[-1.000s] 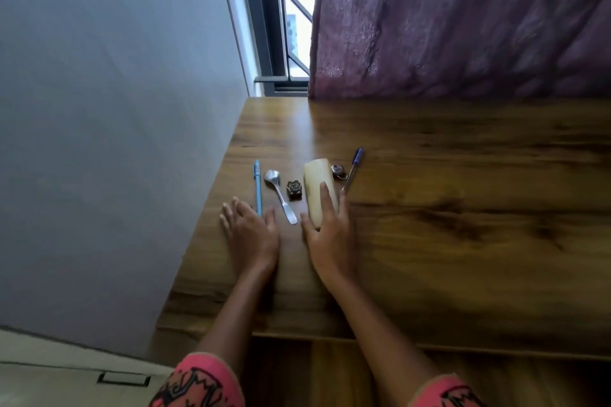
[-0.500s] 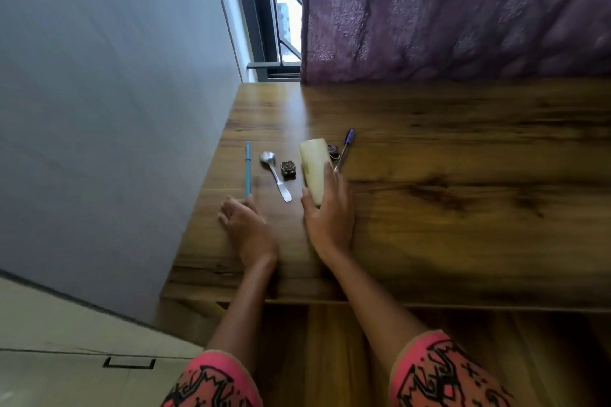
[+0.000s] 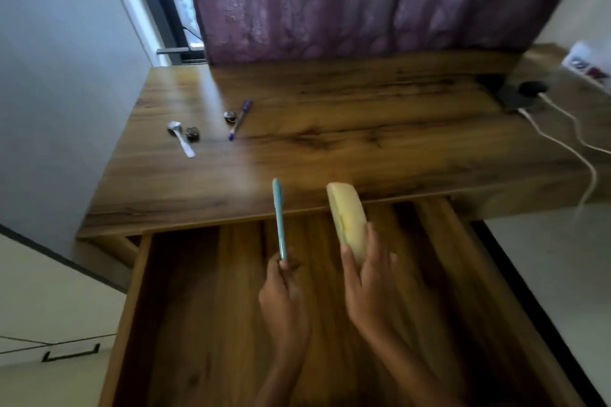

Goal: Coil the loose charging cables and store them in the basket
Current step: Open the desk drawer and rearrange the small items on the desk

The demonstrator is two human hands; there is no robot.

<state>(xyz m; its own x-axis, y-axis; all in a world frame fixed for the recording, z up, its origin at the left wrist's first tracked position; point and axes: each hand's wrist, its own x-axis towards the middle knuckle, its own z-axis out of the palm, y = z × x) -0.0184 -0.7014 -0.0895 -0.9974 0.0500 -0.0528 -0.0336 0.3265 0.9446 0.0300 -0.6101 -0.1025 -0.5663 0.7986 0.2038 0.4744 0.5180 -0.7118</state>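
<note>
wooden desk (image 3: 330, 149) is spanning the view | spoon (image 3: 180, 137) and small dark object (image 3: 192, 134) are lying at 10 o'clock | purple pen (image 3: 240, 119) is touching a round trinket (image 3: 229, 116) at 11 | white cables (image 3: 562, 139) are trailing off the edge at 2 o'clock

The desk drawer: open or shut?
Open: the drawer is pulled out below the desk edge, its wooden bottom showing.

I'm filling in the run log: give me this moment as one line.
left hand: holds blue pen | right hand: holds yellow case | both over open drawer | white cables: loose on desk
</note>
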